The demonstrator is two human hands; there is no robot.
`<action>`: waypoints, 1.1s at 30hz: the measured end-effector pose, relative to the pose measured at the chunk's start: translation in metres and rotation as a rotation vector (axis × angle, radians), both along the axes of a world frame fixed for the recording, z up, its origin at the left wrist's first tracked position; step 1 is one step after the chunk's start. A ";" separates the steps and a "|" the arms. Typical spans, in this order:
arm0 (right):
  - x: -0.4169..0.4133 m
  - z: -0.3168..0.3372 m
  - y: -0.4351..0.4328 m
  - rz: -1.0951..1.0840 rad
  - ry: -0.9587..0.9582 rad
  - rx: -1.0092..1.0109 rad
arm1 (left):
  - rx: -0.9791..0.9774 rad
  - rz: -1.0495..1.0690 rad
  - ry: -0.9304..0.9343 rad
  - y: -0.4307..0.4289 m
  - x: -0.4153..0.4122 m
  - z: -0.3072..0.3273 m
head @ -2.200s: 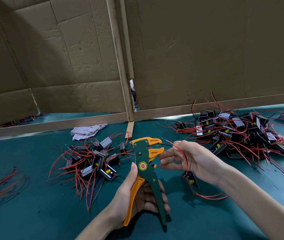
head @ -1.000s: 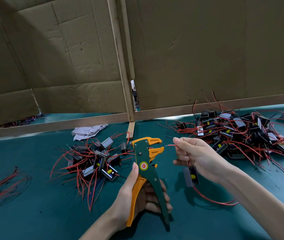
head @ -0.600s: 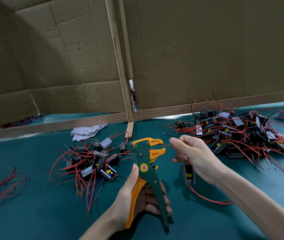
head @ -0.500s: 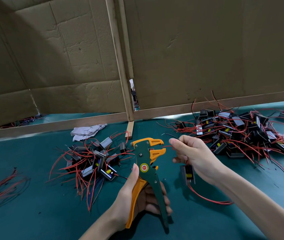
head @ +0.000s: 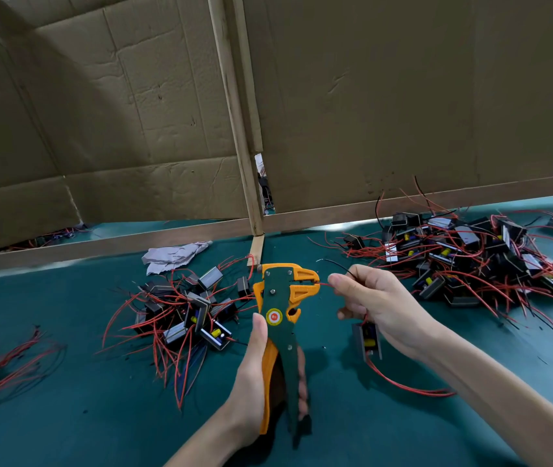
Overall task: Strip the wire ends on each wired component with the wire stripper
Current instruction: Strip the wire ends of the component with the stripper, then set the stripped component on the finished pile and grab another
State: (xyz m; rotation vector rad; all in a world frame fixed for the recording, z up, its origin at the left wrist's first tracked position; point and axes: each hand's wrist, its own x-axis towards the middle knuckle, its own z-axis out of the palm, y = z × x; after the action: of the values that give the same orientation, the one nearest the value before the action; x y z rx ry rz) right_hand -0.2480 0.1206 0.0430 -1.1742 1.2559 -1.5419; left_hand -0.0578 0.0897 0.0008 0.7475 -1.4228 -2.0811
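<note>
My left hand [head: 255, 375] grips the handles of the green and orange wire stripper [head: 282, 318], which stands upright over the teal table with its handles squeezed close together. My right hand [head: 376, 301] pinches a red wire [head: 325, 284] whose end sits in the stripper's jaws. A black wire [head: 336, 264] sticks up from the same hand. The wired component [head: 368, 337], a small black box, hangs below my right hand, and its red lead [head: 403, 385] loops onto the table.
A pile of wired components [head: 187, 311] lies left of the stripper and a larger pile [head: 470, 261] at the right. Loose red wires [head: 5, 365] lie at the far left. A crumpled cloth [head: 174, 256] and cardboard walls [head: 369, 112] stand behind.
My right hand brought the red wire end into the stripper's jaws. My left hand squeezed the handles together, and the jaws closed on the wire.
</note>
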 end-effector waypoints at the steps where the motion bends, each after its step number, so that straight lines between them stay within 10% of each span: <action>1: -0.001 0.000 0.000 -0.004 -0.005 -0.001 | -0.002 -0.047 0.017 -0.002 0.001 0.002; 21: 0.070 0.100 -0.060 0.108 0.452 -0.322 | 0.228 0.038 0.055 -0.016 -0.006 0.003; 25: 0.106 0.099 -0.100 0.177 0.363 -0.173 | 0.246 0.060 0.056 -0.015 -0.005 0.004; 29: 0.106 0.071 -0.109 0.262 0.692 -0.017 | 0.255 0.048 0.059 -0.015 -0.005 0.005; 33: 0.066 0.045 -0.106 -0.020 0.738 -0.035 | 0.223 0.016 0.036 -0.016 -0.005 0.003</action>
State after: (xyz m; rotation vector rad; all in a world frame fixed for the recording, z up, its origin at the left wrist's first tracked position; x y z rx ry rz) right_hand -0.1825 0.0151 0.0881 -1.8498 1.7025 -1.1678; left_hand -0.0624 0.0741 0.0037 0.8001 -1.1738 -2.2533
